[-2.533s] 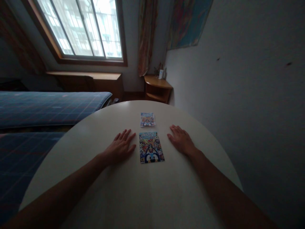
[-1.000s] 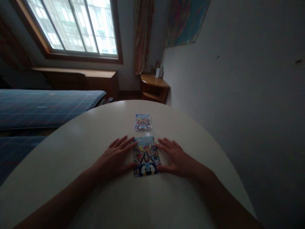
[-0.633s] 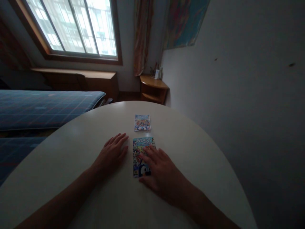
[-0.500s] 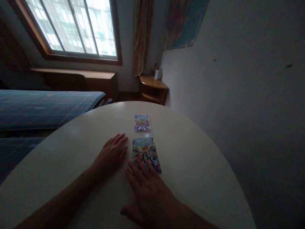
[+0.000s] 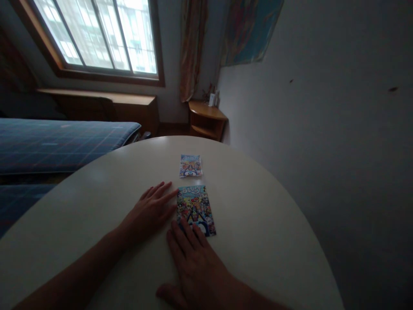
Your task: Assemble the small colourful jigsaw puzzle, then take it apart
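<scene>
1 larger printed card [image 5: 195, 206] lies partly under the right hand [image 5: 196, 265], beside the left hand [image 5: 152, 211], fingers apart.

1. Right hand [image 5: 197, 263]: palm down, fingers over bottom edge of larger printed sheet [image 5: 197, 205], thumb out to the side.
2. Left hand [image 5: 154, 209]: fingers spread on round white table [image 5: 258, 206], index fingertip at sheet's left edge.
3. Smaller printed sheet [image 5: 190, 166]: similar art, just beyond, apart.
4. Back: plaid mattress [image 5: 64, 144], window [image 5: 97, 36], corner shelf [image 5: 207, 110].
</scene>
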{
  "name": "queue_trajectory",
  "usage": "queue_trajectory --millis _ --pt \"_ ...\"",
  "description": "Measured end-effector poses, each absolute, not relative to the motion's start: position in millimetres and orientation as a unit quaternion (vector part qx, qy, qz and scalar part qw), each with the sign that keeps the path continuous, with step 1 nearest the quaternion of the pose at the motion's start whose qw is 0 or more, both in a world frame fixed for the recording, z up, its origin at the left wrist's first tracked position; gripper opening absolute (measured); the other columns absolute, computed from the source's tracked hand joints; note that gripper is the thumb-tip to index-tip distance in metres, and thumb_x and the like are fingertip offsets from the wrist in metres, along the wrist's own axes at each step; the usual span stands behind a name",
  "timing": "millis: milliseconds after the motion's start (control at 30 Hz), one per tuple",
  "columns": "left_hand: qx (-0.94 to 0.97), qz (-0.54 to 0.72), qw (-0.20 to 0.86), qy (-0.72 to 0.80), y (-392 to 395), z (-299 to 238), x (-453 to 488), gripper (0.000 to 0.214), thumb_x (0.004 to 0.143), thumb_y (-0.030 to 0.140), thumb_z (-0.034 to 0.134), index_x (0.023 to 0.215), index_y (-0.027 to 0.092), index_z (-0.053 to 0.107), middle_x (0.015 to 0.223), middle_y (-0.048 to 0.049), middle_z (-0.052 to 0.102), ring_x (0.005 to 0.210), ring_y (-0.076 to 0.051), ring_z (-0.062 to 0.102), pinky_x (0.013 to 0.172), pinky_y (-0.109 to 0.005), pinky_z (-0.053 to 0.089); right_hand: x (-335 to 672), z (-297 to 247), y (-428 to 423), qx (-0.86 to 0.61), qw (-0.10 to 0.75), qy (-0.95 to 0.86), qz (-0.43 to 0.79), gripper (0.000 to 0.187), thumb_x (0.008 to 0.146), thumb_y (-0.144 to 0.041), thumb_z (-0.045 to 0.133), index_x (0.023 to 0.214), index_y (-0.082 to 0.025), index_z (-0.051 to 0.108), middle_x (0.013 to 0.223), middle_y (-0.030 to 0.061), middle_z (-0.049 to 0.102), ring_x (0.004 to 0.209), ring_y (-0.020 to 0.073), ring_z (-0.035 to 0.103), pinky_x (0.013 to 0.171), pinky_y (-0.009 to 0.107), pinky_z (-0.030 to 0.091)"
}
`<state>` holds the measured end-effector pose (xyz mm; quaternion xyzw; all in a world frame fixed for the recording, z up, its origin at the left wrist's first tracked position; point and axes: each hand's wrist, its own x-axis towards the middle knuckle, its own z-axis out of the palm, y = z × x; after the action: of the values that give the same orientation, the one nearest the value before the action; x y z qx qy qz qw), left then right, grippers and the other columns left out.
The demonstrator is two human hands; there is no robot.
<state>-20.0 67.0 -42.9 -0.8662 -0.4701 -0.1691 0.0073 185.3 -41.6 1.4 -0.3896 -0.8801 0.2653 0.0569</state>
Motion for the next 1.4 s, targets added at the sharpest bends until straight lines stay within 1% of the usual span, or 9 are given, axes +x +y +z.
queue_trajectory --millis 100,200,400,567,800,1067,1267,1400 --pt "-0.867 -0.165 0.007 -0.47 67.3 -43.2 -20.3 0.046 0.098 0.042 0.045 0.142 0.03 0.049 0.154 -0.0074 0.041 0.143 -0.029 0.035 0.115 -0.051 0.033 185.8 4.2 -42.9 -0.394 0.069 -0.877 0.265 0.084 0.096 -0.064 0.038 0.155 -0.007 0.021 0.162 0.0171 0.012 0.15 0.0335 0.007 0.122 0.053 0.009" --pt "-0.87 -0.164 0.006 -0.465 68.0 -44.1 -21.0 0.047 0.097 0.043 0.046 0.143 0.031 0.048 0.154 -0.0065 0.041 0.143 -0.029 0.035 0.115 -0.051 0.033 185.7 6.8 -43.7 -0.398 0.077 -0.872 0.274 0.084 0.095 -0.065 0.037 0.155 -0.006 0.022 0.162 0.0176 0.014 0.15 0.0333 0.008 0.122 0.053 0.01" --pt "-0.87 -0.165 0.006 -0.464 69.6 -45.5 -21.5 0.047 0.098 0.045 0.046 0.142 0.03 0.048 0.154 -0.0077 0.041 0.143 -0.03 0.035 0.114 -0.053 0.033 185.2 7.0 -43.0 -0.396 0.078 -0.867 0.291 0.087 0.095 -0.067 0.035 0.154 -0.006 0.023 0.162 0.0179 0.013 0.15 0.0328 0.003 0.122 0.052 0.007" --pt "-0.873 -0.166 0.011 -0.458 70.3 -46.8 -22.3 0.049 0.097 0.045 0.048 0.143 0.032 0.046 0.154 -0.0064 0.04 0.143 -0.029 0.034 0.115 -0.052 0.033 185.6 7.0 -42.7 -0.394 0.079 -0.864 0.303 0.088 0.095 -0.068 0.033 0.154 -0.004 0.022 0.162 0.0183 0.013 0.15 0.0327 0.003 0.122 0.052 0.006" --pt "-0.871 -0.169 0.012 -0.461 69.7 -46.3 -21.8 0.051 0.095 0.051 0.05 0.143 0.033 0.048 0.154 -0.006 0.042 0.143 -0.03 0.035 0.114 -0.052 0.034 185.7 6.8 -41.3 -0.395 0.071 -0.87 0.287 0.084 0.096 -0.064 0.036 0.155 -0.006 0.021 0.162 0.0181 0.013 0.15 0.0331 0.004 0.122 0.053 0.008" --pt "-0.872 -0.16 0.027 -0.462 69.3 -45.4 -21.5 0.052 0.094 0.051 0.051 0.143 0.032 0.047 0.154 -0.0083 0.04 0.142 -0.03 0.036 0.114 -0.052 0.035 186.0 7.6 -39.8 -0.389 0.062 -0.874 0.286 0.084 0.096 -0.062 0.039 0.155 -0.005 0.021 0.162 0.0184 0.012 0.15 0.0341 0.004 0.122 0.053 0.008" --pt "-0.871 -0.165 0.021 -0.462 68.0 -44.0 -21.8 0.052 0.095 0.055 0.05 0.143 0.034 0.047 0.154 -0.0069 0.04 0.142 -0.031 0.037 0.114 -0.053 0.035 186.1 0.7 -39.2 -0.384 0.068 -0.879 0.274 0.085 0.094 -0.062 0.043 0.155 -0.005 0.022 0.161 0.0174 0.014 0.15 0.0336 0.006 0.122 0.053 0.01" --pt "-0.87 -0.16 0.021 -0.466 67.6 -44.0 -21.3 0.054 0.094 0.054 0.051 0.143 0.033 0.047 0.155 -0.0068 0.039 0.142 -0.031 0.036 0.114 -0.053 0.034 187.3 -4.2 -39.0 -0.379 0.073 -0.887 0.253 0.084 0.095 -0.06 0.043 0.155 -0.005 0.021 0.162 0.0171 0.014 0.15 0.033 0.005 0.122 0.052 0.012"
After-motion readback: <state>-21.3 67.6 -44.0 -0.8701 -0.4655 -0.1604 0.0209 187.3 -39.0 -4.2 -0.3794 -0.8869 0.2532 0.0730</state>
